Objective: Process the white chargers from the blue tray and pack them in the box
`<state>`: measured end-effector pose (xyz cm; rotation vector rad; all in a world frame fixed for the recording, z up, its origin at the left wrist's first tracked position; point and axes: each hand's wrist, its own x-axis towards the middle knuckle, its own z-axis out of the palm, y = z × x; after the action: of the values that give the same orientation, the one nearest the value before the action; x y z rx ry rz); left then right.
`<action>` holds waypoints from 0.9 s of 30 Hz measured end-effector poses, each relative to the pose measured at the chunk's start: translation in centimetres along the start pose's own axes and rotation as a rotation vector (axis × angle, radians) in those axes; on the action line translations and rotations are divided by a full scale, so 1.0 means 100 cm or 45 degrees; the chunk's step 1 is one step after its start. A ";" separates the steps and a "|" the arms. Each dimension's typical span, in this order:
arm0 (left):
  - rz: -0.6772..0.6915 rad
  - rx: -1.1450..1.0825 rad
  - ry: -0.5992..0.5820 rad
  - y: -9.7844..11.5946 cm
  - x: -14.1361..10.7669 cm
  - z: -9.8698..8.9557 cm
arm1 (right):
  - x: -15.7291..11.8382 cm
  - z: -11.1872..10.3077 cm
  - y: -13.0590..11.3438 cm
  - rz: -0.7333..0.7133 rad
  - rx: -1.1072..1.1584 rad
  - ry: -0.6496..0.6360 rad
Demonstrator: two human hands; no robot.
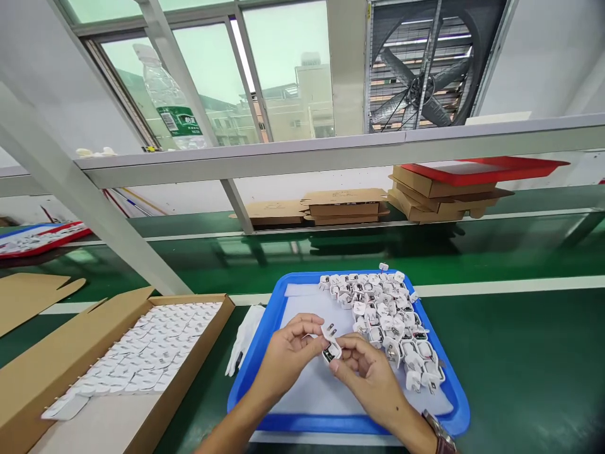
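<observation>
Above the blue tray (250,353), both hands pinch a small white plug adapter (332,345) with two metal prongs pointing up. Its casing stands partly apart, and dark circuitry shows inside. My left hand (295,353) grips the pronged upper part between thumb and fingers. The lower part is held by my right hand (363,372), whose wrist wears a watch (438,430). To the right on the tray lies a heap of similar white plug pieces (394,325), several with dark insides or prongs showing. White sheet lining (302,384) covers the tray bottom.
At left, an open cardboard box (184,369) holds rows of flat white pieces (155,340). A white glove (244,337) lies between box and tray. Behind the green bench (529,353) are a metal frame (283,161), stacked cartons (347,205) and a red tray (515,169).
</observation>
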<state>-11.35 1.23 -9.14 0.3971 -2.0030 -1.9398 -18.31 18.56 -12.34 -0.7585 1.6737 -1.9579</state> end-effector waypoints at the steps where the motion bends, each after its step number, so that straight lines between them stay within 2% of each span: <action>1: 0.007 0.028 0.018 -0.002 -0.001 0.002 | 0.000 0.001 0.001 0.026 0.019 0.029; 3: 0.000 0.067 -0.006 -0.005 -0.005 0.006 | 0.000 0.002 0.004 0.096 0.065 0.052; 6: -0.002 0.024 -0.173 -0.006 -0.016 0.009 | -0.002 0.002 0.004 0.163 0.105 0.040; 9: 0.092 -0.060 -0.289 -0.007 -0.025 0.010 | -0.005 0.002 -0.001 0.120 0.076 0.018; 14: 0.125 -0.025 -0.151 -0.014 -0.031 0.008 | -0.011 -0.001 -0.007 -0.119 -0.047 -0.014; 19: 0.023 0.051 -0.182 -0.015 -0.034 0.007 | -0.011 -0.003 -0.006 -0.372 -0.238 0.069; 24: 0.015 -0.060 -0.086 -0.010 -0.037 0.008 | -0.012 -0.006 -0.011 -0.529 -0.464 0.088; 27: -0.017 -0.103 -0.012 -0.011 -0.038 0.011 | -0.015 -0.007 -0.015 -0.618 -0.621 0.019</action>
<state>-8.40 3.76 -10.45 0.3827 -1.9246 -2.0272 -17.62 20.30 -11.10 -1.4449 2.1651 -1.8510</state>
